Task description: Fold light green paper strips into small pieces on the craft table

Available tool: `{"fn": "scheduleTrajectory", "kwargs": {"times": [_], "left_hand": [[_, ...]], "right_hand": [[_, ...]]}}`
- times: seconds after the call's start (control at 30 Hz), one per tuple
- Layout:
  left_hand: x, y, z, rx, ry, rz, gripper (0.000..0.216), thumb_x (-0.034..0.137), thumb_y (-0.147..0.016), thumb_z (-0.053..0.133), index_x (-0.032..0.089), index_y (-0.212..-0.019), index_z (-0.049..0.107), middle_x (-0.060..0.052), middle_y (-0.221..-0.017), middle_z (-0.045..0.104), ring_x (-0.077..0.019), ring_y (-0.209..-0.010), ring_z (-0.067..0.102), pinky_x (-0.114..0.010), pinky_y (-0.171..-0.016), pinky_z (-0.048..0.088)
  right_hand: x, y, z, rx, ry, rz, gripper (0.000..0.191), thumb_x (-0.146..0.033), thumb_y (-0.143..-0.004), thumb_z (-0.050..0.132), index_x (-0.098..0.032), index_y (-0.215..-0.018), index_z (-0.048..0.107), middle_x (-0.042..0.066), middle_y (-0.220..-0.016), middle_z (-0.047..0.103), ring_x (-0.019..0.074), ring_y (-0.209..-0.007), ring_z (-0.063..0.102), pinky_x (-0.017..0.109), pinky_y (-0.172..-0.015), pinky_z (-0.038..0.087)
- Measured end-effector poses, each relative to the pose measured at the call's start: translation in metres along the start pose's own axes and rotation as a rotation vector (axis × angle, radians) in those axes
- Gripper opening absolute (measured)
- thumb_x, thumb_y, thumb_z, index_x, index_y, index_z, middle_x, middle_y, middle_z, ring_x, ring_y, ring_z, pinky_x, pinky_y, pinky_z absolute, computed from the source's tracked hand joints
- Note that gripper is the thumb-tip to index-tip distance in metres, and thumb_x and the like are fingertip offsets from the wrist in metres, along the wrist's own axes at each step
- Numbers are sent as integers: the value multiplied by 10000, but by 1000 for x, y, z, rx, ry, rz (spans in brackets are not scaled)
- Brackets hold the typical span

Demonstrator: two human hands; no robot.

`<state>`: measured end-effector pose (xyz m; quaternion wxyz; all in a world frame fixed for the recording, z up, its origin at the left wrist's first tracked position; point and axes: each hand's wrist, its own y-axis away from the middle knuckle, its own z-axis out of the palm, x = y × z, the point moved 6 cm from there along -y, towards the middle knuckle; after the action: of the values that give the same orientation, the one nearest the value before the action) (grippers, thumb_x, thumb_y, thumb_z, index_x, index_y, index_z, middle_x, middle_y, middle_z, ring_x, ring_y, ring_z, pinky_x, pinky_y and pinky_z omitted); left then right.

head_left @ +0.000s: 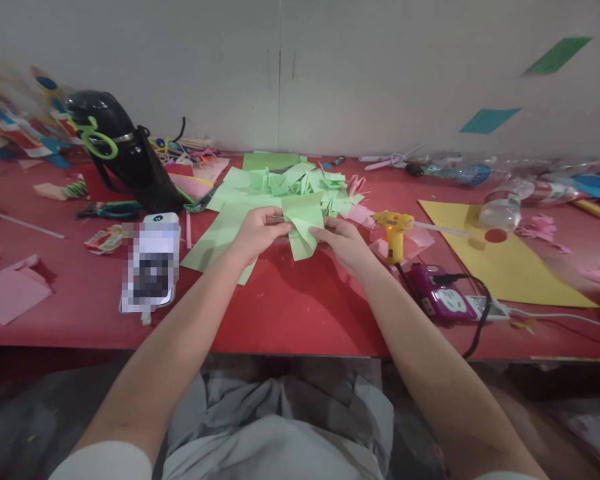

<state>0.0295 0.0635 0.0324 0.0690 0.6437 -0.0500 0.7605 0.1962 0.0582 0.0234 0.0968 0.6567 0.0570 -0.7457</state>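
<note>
A folded piece of light green paper point(304, 220) is held up between my two hands, above the red tabletop. My left hand point(261, 233) pinches its left edge with thumb and fingers. On the other side, my right hand point(341, 241) grips the right edge, its thumb on the near face. Behind them lies a pile of folded green paper strips point(300, 179). Flat green sheets point(213, 241) spread out beside and under my left hand. A yellow glue gun point(395, 235) stands just right of my right hand.
A smartphone point(151, 267) and a black bottle point(125, 150) stand at left, with pliers point(113, 211) between. On the right are a purple power strip point(437, 293) with cords, a yellow sheet point(530, 277) and plastic bottles point(500, 207). A wall point(360, 73) rises behind.
</note>
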Motion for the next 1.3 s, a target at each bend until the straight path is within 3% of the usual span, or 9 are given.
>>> {"fn": "scheduleTrajectory", "kwargs": {"times": [0.27, 0.47, 0.8, 1.0, 1.3], "left_hand": [[1, 0, 1, -8, -7, 24, 190, 190, -687, 751, 123, -846, 672, -79, -872, 733, -195, -815, 702, -373, -789, 591], [2, 1, 7, -27, -73, 42, 212, 230, -663, 777, 133, -830, 689, -68, -841, 735, -201, -813, 700, -362, -809, 565], [-3, 3, 12, -52, -51, -18, 167, 194, -650, 773, 145, -787, 692, -51, -811, 732, -169, -720, 690, -331, -756, 572], [-4, 3, 11, -58, -57, -50, 182, 237, -658, 790, 147, -783, 693, -50, -796, 723, -170, -726, 688, -347, -777, 571], [-7, 1, 8, -22, -37, -96, 145, 289, -723, 738, 160, -751, 677, -38, -728, 701, -174, -686, 687, -335, -739, 566]], "right_hand": [[-2, 1, 0, 25, 29, -15, 390, -467, -623, 824, -187, -857, 687, 59, -890, 735, 204, -847, 672, 367, -812, 540], [3, 1, -1, 97, 69, 25, 414, -591, -684, 749, -198, -811, 723, 63, -862, 741, 209, -850, 681, 323, -748, 543], [4, 3, 4, 91, 11, 1, 417, -474, -608, 854, -174, -888, 775, 109, -1004, 763, 282, -983, 701, 408, -897, 538], [5, 3, 2, 124, 61, 12, 430, -526, -624, 828, -179, -871, 769, 103, -959, 768, 303, -976, 704, 406, -837, 566], [2, 5, 3, 114, 75, -18, 426, -504, -631, 831, -174, -893, 768, 109, -1034, 759, 294, -1013, 693, 395, -868, 556]]}}
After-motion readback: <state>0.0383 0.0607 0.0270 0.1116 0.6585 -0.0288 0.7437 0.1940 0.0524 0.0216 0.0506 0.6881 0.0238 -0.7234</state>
